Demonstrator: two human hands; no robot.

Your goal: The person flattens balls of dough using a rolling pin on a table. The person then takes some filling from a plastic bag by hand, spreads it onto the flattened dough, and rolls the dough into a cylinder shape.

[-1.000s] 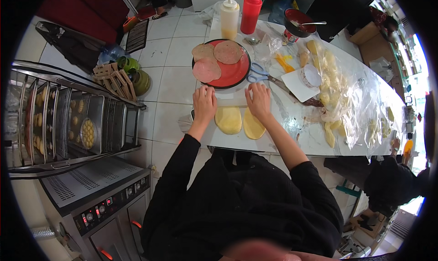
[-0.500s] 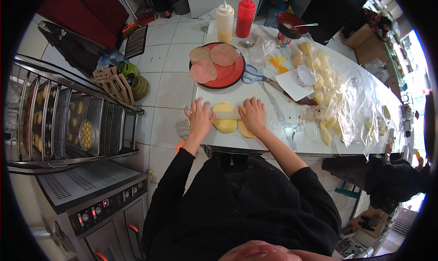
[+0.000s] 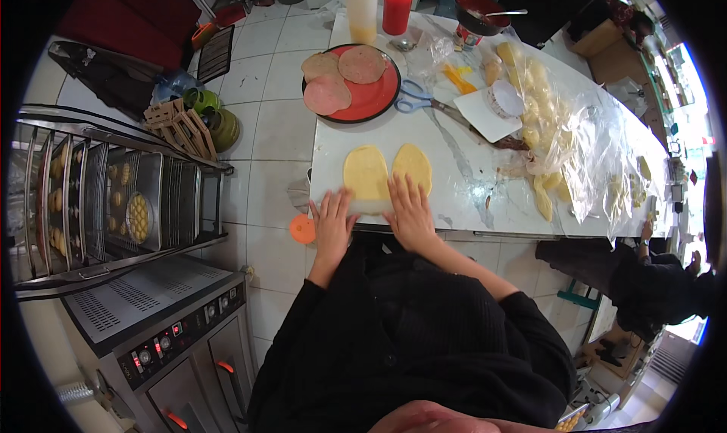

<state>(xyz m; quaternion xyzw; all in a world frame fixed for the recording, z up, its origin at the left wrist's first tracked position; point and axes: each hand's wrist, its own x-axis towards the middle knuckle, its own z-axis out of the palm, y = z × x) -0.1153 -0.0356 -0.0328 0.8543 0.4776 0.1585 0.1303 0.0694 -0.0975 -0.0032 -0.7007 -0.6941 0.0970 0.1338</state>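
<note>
Two flat yellow ovals of dough lie side by side on the white marbled table, the left dough piece (image 3: 365,169) a bit wider than the right dough piece (image 3: 413,162). Across their near ends, by the table's front edge, sits a pale rolling pin (image 3: 371,206). My left hand (image 3: 332,219) rests on its left end, fingers stretched forward and apart. Over the right end lies my right hand (image 3: 411,215), its fingers extended and partly covering the near end of the right dough piece. Neither hand is wrapped round the pin.
Beyond the dough stands a red plate (image 3: 372,100) with round meat slices. Blue-handled scissors (image 3: 413,97), a white square dish (image 3: 485,115), squeeze bottles (image 3: 361,12) and plastic-covered dough (image 3: 536,107) occupy the table. A tray rack (image 3: 113,198) and an oven (image 3: 182,334) stand left.
Both hands and the rolling pin have come toward me, from the middle of the dough to its near ends. The dough pieces look longer and more exposed. The view has shifted slightly.
</note>
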